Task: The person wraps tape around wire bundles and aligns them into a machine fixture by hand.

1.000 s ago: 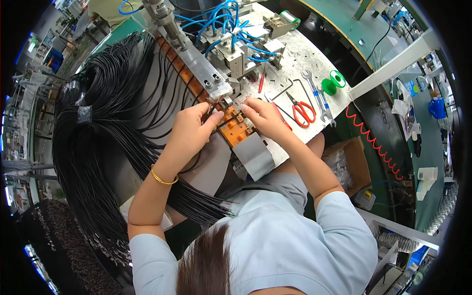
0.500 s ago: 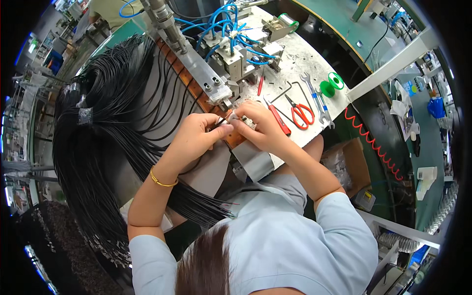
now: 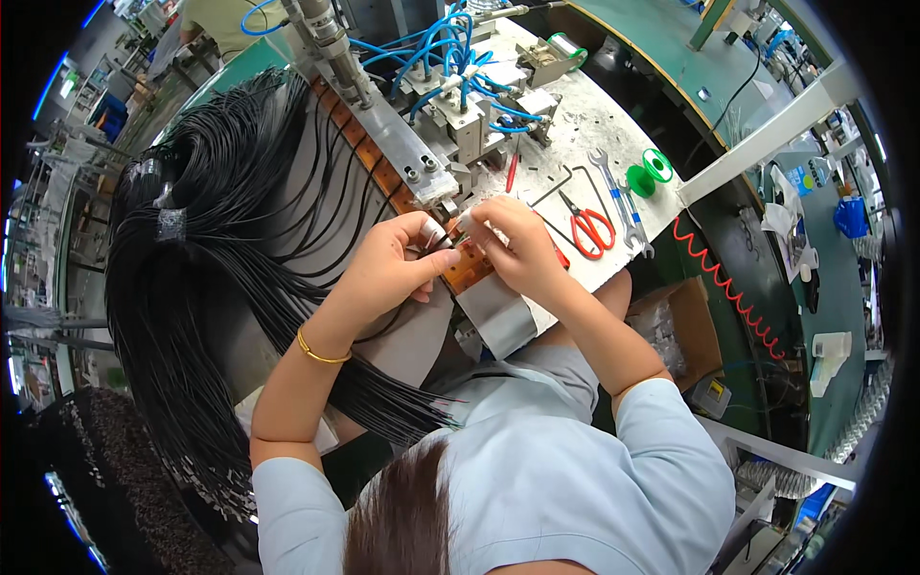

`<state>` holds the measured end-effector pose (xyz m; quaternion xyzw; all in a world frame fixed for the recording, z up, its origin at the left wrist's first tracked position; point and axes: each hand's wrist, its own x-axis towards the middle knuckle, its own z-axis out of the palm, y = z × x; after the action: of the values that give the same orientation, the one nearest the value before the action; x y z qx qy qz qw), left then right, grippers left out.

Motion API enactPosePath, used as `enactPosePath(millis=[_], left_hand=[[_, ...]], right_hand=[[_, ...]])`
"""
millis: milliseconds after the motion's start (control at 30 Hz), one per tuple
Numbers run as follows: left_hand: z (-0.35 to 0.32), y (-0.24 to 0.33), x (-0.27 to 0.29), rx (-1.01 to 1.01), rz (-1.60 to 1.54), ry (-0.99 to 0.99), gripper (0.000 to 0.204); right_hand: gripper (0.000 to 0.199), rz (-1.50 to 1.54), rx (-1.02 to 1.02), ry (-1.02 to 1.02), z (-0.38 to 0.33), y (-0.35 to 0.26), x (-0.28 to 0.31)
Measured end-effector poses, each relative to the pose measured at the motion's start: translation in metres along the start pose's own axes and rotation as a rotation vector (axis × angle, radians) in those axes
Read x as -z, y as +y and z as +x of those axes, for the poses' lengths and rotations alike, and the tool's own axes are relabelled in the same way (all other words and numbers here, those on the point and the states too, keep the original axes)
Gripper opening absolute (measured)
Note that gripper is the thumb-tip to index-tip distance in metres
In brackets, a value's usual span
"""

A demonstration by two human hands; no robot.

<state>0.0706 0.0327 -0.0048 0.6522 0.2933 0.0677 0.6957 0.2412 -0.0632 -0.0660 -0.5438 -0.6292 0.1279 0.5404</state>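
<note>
A brown cardboard box [image 3: 682, 321], open on top, low beside the right edge of the white workbench [image 3: 599, 134], with small pale bits inside, too small to tell

On the workbench, near its right edge: one pair of red-handled scissors [image 3: 586, 222], two silver spanners [image 3: 618, 196] side by side, two green tape rolls [image 3: 649, 172] just beside them. One more roll, green-rimmed [image 3: 567, 48], at the far edge. Many blue air hoses [image 3: 436, 48] over the grey metal machine [image 3: 460, 110], too tangled to count. One red coiled hose [image 3: 728, 287] hanging off the right corner

A huge bundle of thin black wires [image 3: 182, 268] spread over the left side of the workbench, far too many to count, one silver band around them

Left hand [image 3: 388, 268] curled nearly shut, thumb and fingers pinching one black wire end with a small pale tip [image 3: 436, 233], right by the front end of the brown strip rail [image 3: 470, 268]. A gold bangle [image 3: 321, 353] on that wrist

Right hand [image 3: 517, 244] also curled almost shut, fingertips pinched on a small white piece [image 3: 468, 220], just beside the left hand's fingertips, over the same rail end. Whether the two pieces touch: cannot tell
</note>
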Motion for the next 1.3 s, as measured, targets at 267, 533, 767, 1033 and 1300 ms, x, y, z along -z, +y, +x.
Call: enactPosePath(millis=[267,533,767,1033,1300], left_hand=[[0.001,0.002,0.007,0.016,0.196,0.031,0.013],[0.006,-0.012,0.015,-0.102,0.340,0.064,0.026],[0.007,-0.018,0.010,-0.129,0.658,0.145,0.020],[0.008,-0.020,0.004,-0.215,0.695,0.215,0.024],[0.015,-0.035,0.007,-0.186,0.418,0.186,0.026]], right_hand=[[0.008,0.045,-0.078,-0.065,0.000,-0.004,-0.001],[0.012,-0.177,0.027,-0.067,-0.001,-0.009,0.005],[0.021,-0.018,-0.292,-0.074,-0.006,0.014,0.005],[0.026,-0.042,-0.325,-0.145,-0.007,0.030,0.001],[0.021,0.105,-0.469,-0.060,-0.017,0.049,-0.009]])
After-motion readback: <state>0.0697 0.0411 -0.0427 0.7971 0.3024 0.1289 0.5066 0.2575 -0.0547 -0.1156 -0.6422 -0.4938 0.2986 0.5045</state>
